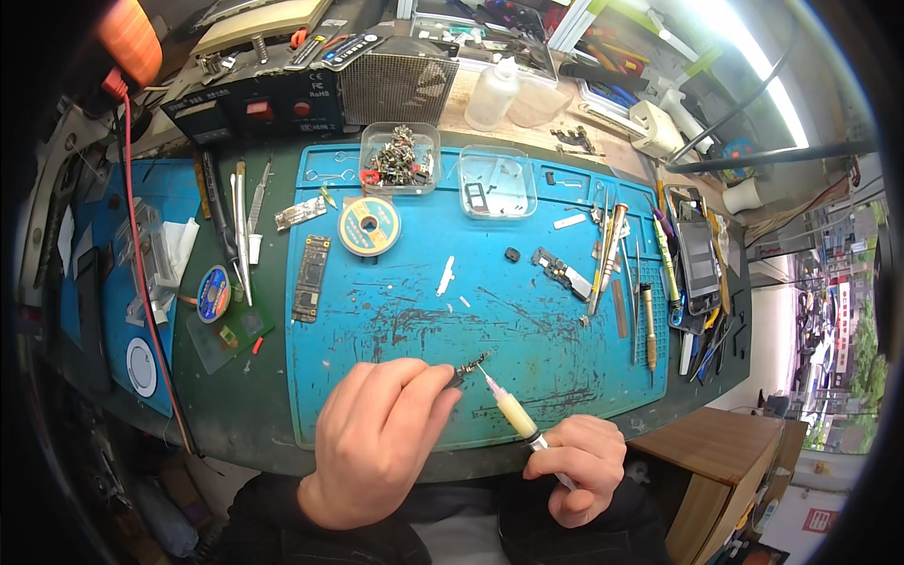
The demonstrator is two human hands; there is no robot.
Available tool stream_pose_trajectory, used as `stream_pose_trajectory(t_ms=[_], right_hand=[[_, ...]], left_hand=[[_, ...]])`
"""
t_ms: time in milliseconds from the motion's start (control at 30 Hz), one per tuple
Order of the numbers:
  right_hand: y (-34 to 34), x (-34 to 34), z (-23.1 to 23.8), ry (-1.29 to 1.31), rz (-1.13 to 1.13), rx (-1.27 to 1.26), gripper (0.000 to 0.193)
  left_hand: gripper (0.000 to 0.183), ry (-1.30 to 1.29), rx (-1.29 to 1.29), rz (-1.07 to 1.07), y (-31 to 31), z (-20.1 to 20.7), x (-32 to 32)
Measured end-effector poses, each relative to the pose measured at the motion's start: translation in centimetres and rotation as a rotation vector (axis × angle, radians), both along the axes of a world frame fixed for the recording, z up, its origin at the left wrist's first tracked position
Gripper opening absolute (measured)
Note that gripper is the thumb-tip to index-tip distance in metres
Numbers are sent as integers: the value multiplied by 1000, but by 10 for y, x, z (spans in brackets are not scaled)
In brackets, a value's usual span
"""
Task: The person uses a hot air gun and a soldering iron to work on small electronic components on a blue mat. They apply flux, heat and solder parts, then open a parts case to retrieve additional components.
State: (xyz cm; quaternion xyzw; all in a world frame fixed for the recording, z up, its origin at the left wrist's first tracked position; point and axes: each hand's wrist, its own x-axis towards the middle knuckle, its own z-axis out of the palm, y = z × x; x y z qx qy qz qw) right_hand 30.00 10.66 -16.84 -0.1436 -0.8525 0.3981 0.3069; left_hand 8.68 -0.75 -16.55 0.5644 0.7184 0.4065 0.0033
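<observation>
Between the fingertips of my left hand [381, 438] is a small dark electronic part [468, 367], held just above the blue work mat [424, 344]. My right hand [579, 468] grips a syringe [516, 414] of pale yellow paste around its barrel. The syringe's thin needle points up and left, its tip right by the far end of the small part; whether they touch I cannot tell. A small white strip [445, 276] lies on the mat beyond my hands. Left of it lies a long dark circuit board [311, 280].
A solder wire spool [356, 238] sits near a clear box of small metal parts [421, 169] and another clear tray [520, 209]. A phone part [562, 273], tweezers and screwdrivers [648, 325] lie to the right. Behind stands a black powered unit [254, 111] and a white bottle [493, 94].
</observation>
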Motion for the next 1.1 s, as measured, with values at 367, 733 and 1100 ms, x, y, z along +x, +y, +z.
stream_pose_trajectory(t_ms=[367, 733, 1100], right_hand=[[0, -1, 2, -7, 1, 6, 60], [1, -3, 6, -30, 1, 3, 57], [1, -5, 8, -31, -3, 0, 51]], left_hand=[[37, 13, 10, -5, 1, 1, 0], [38, 13, 16, -11, 1, -1, 0], [37, 15, 19, -14, 0, -1, 0]])
